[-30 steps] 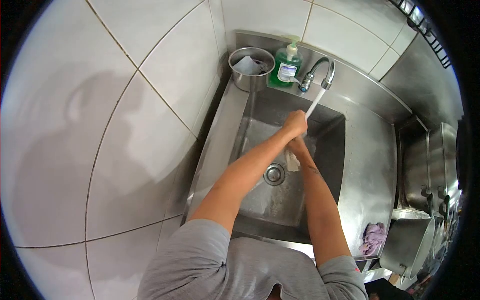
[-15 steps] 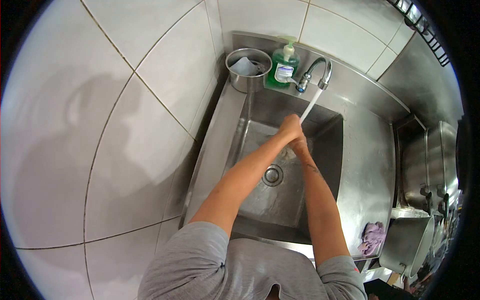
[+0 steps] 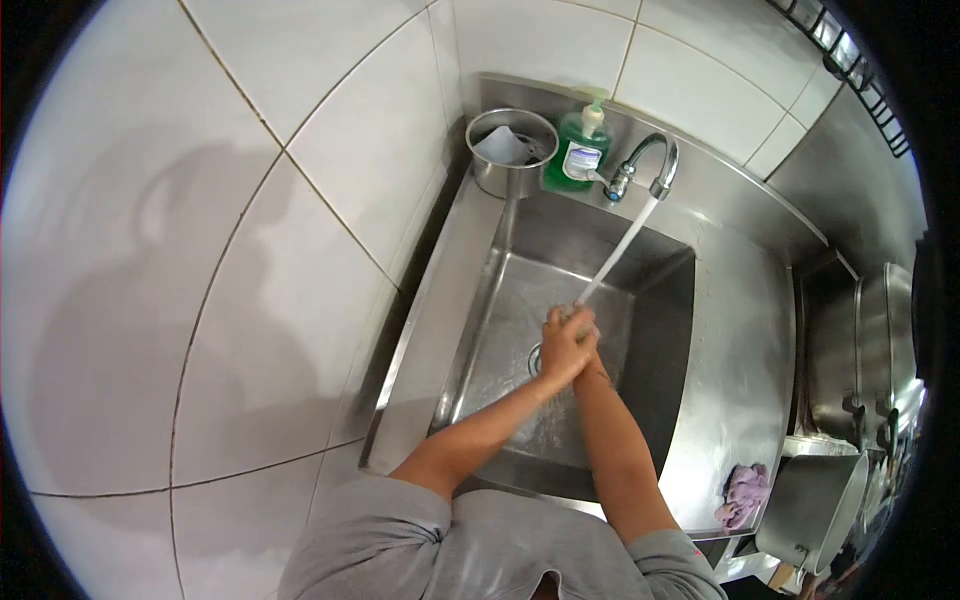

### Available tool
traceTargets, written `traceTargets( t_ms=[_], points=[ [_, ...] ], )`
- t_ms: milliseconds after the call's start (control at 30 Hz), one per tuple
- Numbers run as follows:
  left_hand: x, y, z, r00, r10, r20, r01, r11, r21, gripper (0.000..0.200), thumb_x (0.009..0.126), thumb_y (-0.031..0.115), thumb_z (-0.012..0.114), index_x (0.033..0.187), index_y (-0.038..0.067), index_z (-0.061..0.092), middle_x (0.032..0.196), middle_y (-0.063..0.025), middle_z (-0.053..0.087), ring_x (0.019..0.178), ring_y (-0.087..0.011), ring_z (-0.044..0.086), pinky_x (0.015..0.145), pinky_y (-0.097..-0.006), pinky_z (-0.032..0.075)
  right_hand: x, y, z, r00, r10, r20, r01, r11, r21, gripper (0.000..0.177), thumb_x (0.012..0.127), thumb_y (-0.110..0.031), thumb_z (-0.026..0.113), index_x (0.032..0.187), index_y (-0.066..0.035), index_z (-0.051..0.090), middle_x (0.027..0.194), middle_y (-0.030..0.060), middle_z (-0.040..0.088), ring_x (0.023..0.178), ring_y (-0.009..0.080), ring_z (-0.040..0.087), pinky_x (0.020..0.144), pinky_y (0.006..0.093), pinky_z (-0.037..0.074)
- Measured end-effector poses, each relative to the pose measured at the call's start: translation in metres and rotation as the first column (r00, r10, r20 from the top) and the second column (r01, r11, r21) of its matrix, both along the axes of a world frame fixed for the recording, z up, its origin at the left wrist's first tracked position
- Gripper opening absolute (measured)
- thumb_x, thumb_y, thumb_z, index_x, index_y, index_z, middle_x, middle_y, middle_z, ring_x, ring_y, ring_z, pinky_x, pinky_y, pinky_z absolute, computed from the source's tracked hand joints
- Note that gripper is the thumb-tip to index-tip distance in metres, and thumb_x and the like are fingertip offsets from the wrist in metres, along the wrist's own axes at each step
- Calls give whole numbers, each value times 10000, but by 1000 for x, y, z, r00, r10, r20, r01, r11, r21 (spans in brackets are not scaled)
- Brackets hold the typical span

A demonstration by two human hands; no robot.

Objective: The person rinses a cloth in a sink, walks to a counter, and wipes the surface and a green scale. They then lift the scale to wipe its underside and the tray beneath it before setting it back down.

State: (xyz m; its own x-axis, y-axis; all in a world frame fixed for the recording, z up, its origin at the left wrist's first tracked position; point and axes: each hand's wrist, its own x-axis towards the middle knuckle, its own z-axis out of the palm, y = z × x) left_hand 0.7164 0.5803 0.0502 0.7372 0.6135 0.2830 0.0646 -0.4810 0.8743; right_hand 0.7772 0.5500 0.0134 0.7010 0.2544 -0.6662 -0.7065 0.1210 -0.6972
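Over the sink basin, my left hand (image 3: 566,345) wraps around my right hand (image 3: 589,331), the two pressed together. Water from the curved faucet (image 3: 650,155) runs down onto them. My left fingers are closed; most of my right hand is covered, so its fingers cannot be made out. No object shows in either hand. Below them the drain (image 3: 535,358) is partly hidden. The steel sink (image 3: 655,290) has a wet floor.
A steel pot (image 3: 490,180) with a pale piece inside and a green soap pump bottle (image 3: 575,150) stand behind the basin. A purple cloth (image 3: 743,495) lies on the right counter. Large metal pots (image 3: 835,350) stand farther right. A tiled wall (image 3: 330,270) borders the left.
My clasped hands have come down and toward me, away from the faucet, and now meet the stream lower. The water still runs. The view has shifted slightly.
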Motion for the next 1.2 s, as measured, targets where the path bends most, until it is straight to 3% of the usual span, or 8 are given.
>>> traceTargets(
  t_ms=[200,433,533,567,767,900,1067,1200],
  points=[
    [17,39,8,876,41,-480,-144,973,-181,311,821,282,492,1006,44,569,1032,-191,551,965,-374,525,807,-445,423,-8,0,-23,967,221,-123,-217,975,47,181,843,-215,480,930,-78,560,903,105,563,793,219,542,707,326,436],
    [2,-2,-26,957,-80,-280,101,993,59,282,811,218,470,969,1,555,964,-234,558,909,-402,538,787,-481,416,-7,-4,-9,969,199,-149,-184,977,109,321,860,-305,480,1031,-38,538,1019,130,558,876,224,557,769,327,444],
    [20,40,-16,790,-179,-587,129,984,-126,322,839,257,452,988,-14,543,1010,-243,534,976,-397,509,823,-470,408,-6,-5,10,965,220,-141,-201,970,137,400,865,-350,485,1082,-18,528,1078,141,554,918,226,563,802,326,446],
    [25,57,-19,810,-190,-554,78,972,-220,354,862,319,436,1009,18,550,1090,-208,495,1074,-370,446,852,-488,387,-5,-6,21,961,252,-116,-238,964,122,426,866,-366,487,1099,-11,524,1098,145,553,932,227,566,813,326,446],
    [53,73,25,862,-30,-506,270,871,409,271,837,297,486,942,78,607,1118,-124,467,1113,-345,396,783,-540,390,37,-35,17,878,424,223,-444,895,46,500,750,-377,648,1015,39,570,907,100,604,784,194,573,711,319,452],
    [88,67,60,889,-247,-386,348,912,217,179,761,174,556,863,38,611,1038,-173,515,1046,-359,463,809,-479,404,61,-31,13,815,463,348,-359,876,-322,358,727,-173,586,992,67,567,896,120,605,767,223,568,721,333,435],
    [118,46,57,915,-335,-225,345,939,2,76,716,93,571,750,31,597,819,-200,606,811,-378,583,705,-408,458,67,-4,15,504,404,763,-141,910,-389,383,746,-255,611,1021,8,566,918,110,617,856,249,583,740,360,437],
    [118,35,55,930,-242,-276,254,967,8,129,736,92,560,799,-11,608,798,-228,606,817,-391,585,735,-443,468,67,-3,40,509,606,612,-111,751,-651,409,781,-283,584,1093,-29,514,1026,147,578,978,271,546,796,371,424]
  ],
)
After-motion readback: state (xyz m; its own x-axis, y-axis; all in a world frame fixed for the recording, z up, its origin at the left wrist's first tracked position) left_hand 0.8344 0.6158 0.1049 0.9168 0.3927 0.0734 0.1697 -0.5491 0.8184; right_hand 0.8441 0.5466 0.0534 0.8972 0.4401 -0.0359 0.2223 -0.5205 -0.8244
